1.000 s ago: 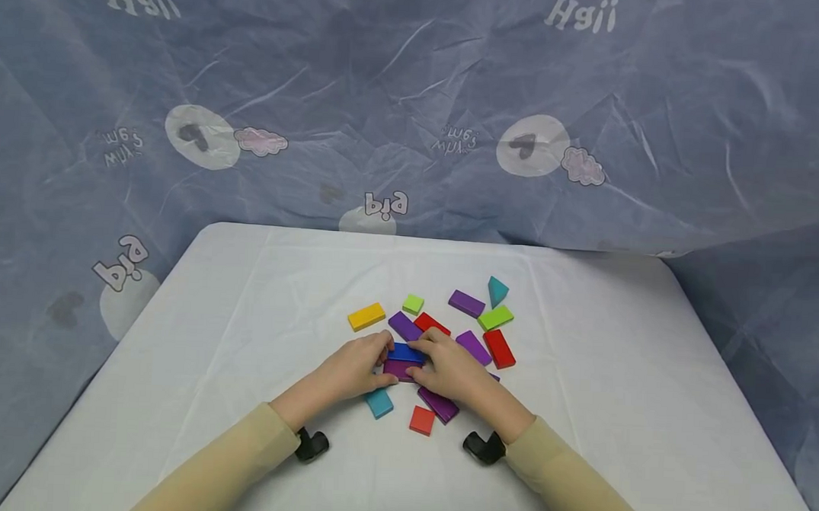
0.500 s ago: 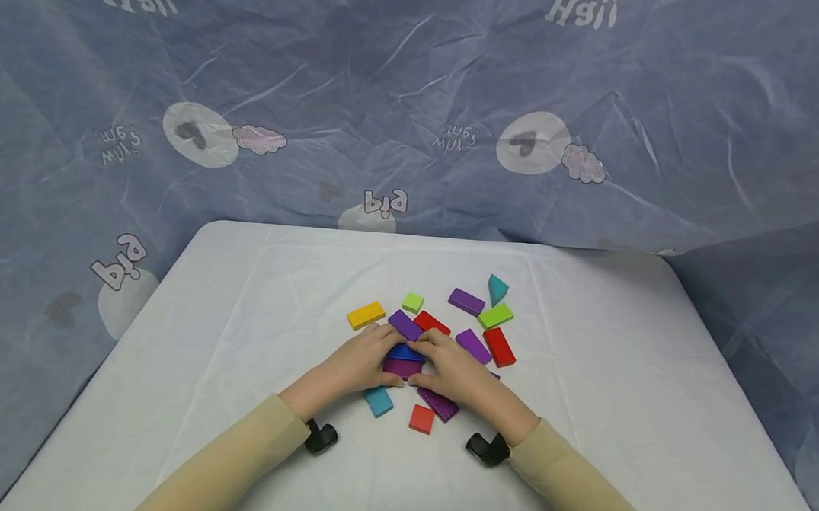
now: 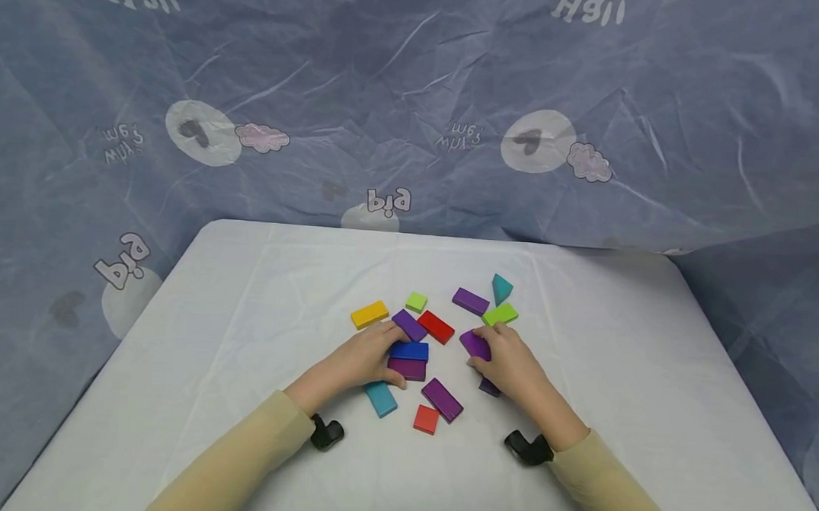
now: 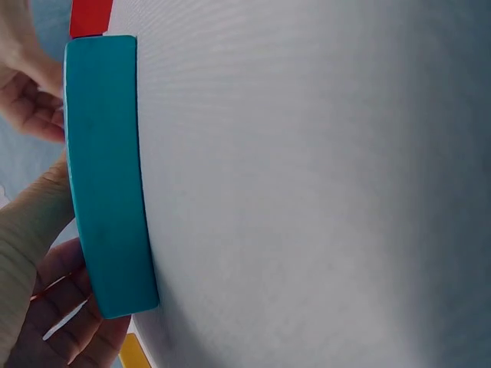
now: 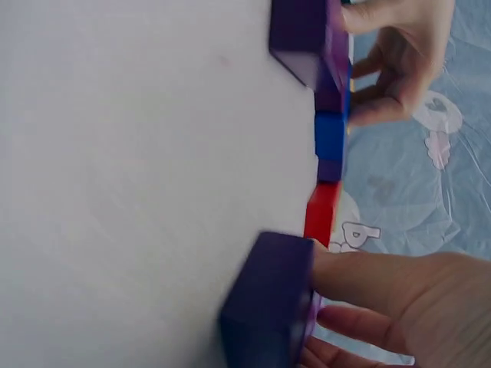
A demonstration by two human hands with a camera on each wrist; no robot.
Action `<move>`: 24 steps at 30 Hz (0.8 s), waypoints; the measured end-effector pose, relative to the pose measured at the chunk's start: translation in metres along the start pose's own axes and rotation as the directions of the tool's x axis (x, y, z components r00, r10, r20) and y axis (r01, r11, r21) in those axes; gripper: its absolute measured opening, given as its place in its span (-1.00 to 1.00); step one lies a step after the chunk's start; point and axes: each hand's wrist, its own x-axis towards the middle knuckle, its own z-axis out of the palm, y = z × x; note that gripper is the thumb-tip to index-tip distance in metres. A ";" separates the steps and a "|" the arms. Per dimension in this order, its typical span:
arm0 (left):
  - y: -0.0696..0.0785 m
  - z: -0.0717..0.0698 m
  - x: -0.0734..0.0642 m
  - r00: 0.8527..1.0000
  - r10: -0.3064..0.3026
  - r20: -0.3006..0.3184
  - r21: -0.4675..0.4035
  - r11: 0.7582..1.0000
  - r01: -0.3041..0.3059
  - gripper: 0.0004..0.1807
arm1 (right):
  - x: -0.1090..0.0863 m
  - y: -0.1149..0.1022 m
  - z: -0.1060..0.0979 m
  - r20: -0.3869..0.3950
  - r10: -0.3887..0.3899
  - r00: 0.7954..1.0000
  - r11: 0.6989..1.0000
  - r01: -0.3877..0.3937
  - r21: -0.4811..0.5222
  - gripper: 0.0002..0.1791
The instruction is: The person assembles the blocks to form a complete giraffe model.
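In the head view, my left hand (image 3: 362, 356) holds a blue block (image 3: 408, 351) and a plum block (image 3: 407, 369) side by side at their left ends. Its fingers lie at the blue block's far side, its thumb by the plum block's near side. To the right, my right hand (image 3: 514, 364) has thumb and forefinger at opposite sides of a violet block (image 3: 476, 345), pinching it. A dark purple block (image 3: 489, 387) lies beneath that hand and looms large in the right wrist view. A teal block (image 4: 111, 176) partly hides the left hand in the left wrist view.
Behind the hands lie yellow (image 3: 369, 315), small green (image 3: 417, 301), purple (image 3: 409, 325) and red (image 3: 437, 327) blocks. Farther right are another purple block (image 3: 471, 302), a green block (image 3: 500, 314) and a teal triangular block (image 3: 501, 289). A purple block (image 3: 442, 399) and red square (image 3: 426, 419) lie in front.
My right hand has let go of the blue and plum blocks and moved right to the violet block, covering the red block there. My left hand stays at the blue and plum pair.
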 end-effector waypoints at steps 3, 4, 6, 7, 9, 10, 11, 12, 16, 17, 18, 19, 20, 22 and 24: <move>0.000 -0.001 0.000 1.000 -0.006 0.007 -0.008 1.000 0.006 -0.27 | -0.002 0.000 0.003 0.026 -0.001 1.000 1.000 0.001 0.015 -0.46; 0.000 -0.001 0.000 1.000 -0.010 0.011 -0.010 1.000 0.010 -0.27 | -0.003 -0.001 0.004 0.030 -0.009 1.000 1.000 0.009 0.018 -0.47; -0.001 0.000 0.000 1.000 -0.017 0.014 -0.020 1.000 0.017 -0.27 | -0.005 -0.003 0.005 0.034 -0.029 0.999 0.999 0.028 0.026 -0.50; -0.001 0.000 0.000 1.000 -0.018 0.013 -0.026 1.000 0.018 -0.27 | -0.007 -0.004 0.005 0.037 -0.043 0.998 0.999 0.042 0.031 -0.52; -0.001 0.000 -0.001 1.000 -0.022 0.012 -0.031 0.999 0.022 -0.27 | -0.009 -0.006 0.006 0.038 -0.079 0.996 0.996 0.078 0.033 -0.54; -0.001 0.000 -0.001 1.000 -0.023 0.011 -0.032 0.999 0.024 -0.26 | -0.011 -0.007 0.006 0.040 -0.099 0.994 0.995 0.097 0.032 -0.54; -0.001 0.000 -0.001 1.000 -0.021 0.006 -0.033 0.999 0.021 -0.26 | -0.012 -0.008 0.007 0.040 -0.119 0.992 0.993 0.117 0.030 -0.55; -0.002 0.001 -0.001 1.000 -0.020 0.004 -0.035 0.999 0.020 -0.26 | -0.014 -0.010 0.008 0.041 -0.138 0.990 0.990 0.137 0.028 -0.55; -0.002 0.000 -0.001 1.000 -0.020 -0.008 -0.038 0.999 0.019 -0.26 | -0.017 -0.015 0.012 0.054 -0.196 0.979 0.980 0.195 0.038 -0.56; -0.002 0.000 -0.001 1.000 -0.020 -0.010 -0.040 0.999 0.020 -0.26 | -0.018 -0.016 0.012 0.056 -0.206 0.977 0.978 0.204 0.042 -0.57; -0.002 0.000 -0.001 1.000 -0.022 -0.009 -0.040 0.999 0.022 -0.25 | -0.019 -0.018 0.013 0.061 -0.212 0.975 0.977 0.209 0.045 -0.57; -0.002 0.000 0.000 1.000 -0.023 -0.009 -0.040 0.999 0.023 -0.25 | -0.019 -0.020 0.013 0.065 -0.217 0.974 0.976 0.214 0.044 -0.58; -0.002 0.000 0.000 1.000 -0.022 -0.010 -0.040 0.999 0.022 -0.25 | -0.020 -0.021 0.014 0.065 -0.223 0.973 0.975 0.221 0.040 -0.58; -0.002 0.001 0.000 1.000 -0.019 -0.008 -0.036 0.999 0.019 -0.25 | -0.020 -0.024 0.014 0.065 -0.225 0.972 0.974 0.223 0.033 -0.58; -0.003 0.002 0.001 1.000 -0.019 -0.005 -0.035 0.999 0.019 -0.24 | -0.021 -0.025 0.015 0.062 -0.227 0.972 0.974 0.225 0.028 -0.58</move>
